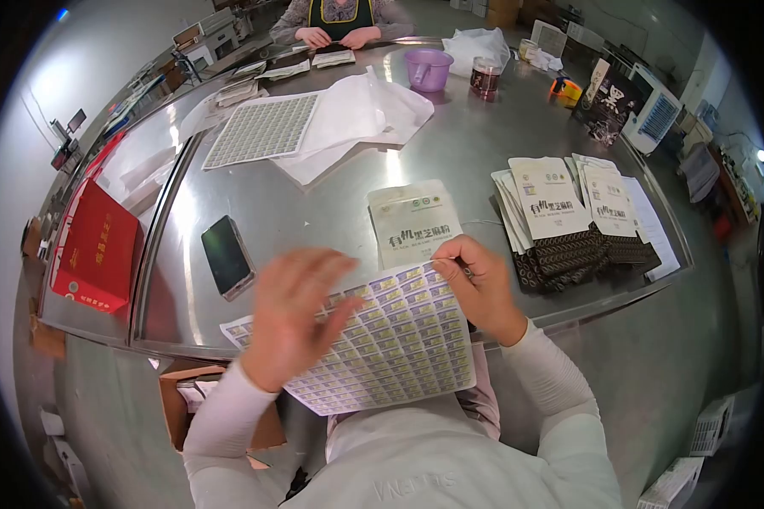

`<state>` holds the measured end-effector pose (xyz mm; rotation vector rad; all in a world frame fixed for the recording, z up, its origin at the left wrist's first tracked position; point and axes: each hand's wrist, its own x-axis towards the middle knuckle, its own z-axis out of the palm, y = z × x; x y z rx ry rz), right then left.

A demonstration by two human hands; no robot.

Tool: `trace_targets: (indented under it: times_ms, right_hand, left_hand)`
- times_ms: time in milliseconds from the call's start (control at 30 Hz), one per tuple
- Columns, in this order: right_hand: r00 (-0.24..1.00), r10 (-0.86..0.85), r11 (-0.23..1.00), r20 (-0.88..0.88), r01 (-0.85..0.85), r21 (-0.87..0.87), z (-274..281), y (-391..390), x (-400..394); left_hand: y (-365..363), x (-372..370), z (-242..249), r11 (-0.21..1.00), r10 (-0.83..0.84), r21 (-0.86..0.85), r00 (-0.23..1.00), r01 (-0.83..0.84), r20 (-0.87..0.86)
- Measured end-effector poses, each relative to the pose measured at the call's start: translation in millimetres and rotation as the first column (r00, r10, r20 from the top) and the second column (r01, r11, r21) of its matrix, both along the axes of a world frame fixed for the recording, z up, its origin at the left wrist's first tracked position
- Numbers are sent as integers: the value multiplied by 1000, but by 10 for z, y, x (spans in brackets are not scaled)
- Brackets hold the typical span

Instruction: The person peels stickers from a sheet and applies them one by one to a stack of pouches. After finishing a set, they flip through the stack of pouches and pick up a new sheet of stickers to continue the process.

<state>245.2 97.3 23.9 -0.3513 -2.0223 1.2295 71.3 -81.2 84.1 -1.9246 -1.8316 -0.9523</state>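
A large sheet of small printed stickers (pixel 390 343) slants over the table's near edge. My right hand (pixel 481 284) pinches its upper right corner between thumb and fingers. Over the sheet's upper left part is my left hand (pixel 297 310), blurred by motion, its fingers apart; whether it touches the sheet is unclear. Just beyond the sheet a pale printed pouch (pixel 414 222) lies flat, its lower end hidden by the sheet. Piles of similar pouches (pixel 547 199) rest to the right on dark patterned packs (pixel 560 259).
Left on the metal table (pixel 314 204) lies a phone (pixel 227 257), with a red box (pixel 98 246) beyond. Another sticker sheet (pixel 265 129), white paper (pixel 348 119), a purple cup (pixel 428 69) and a jar (pixel 485 76) are farther back. A person's hands (pixel 339 37) are across the table.
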Motion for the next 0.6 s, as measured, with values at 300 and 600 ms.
trace_targets:
  times_ms: [300,600]
  right_hand:
    - [1000,31,997,3,-31,75,34,-47,65]
    - [997,59,980,46,-67,190,-29,-8,20]
  left_hand:
    - [315,159,-425,994,-78,-52,968,93,238]
    - [325,37,-383,964,-82,-188,886,186,456]
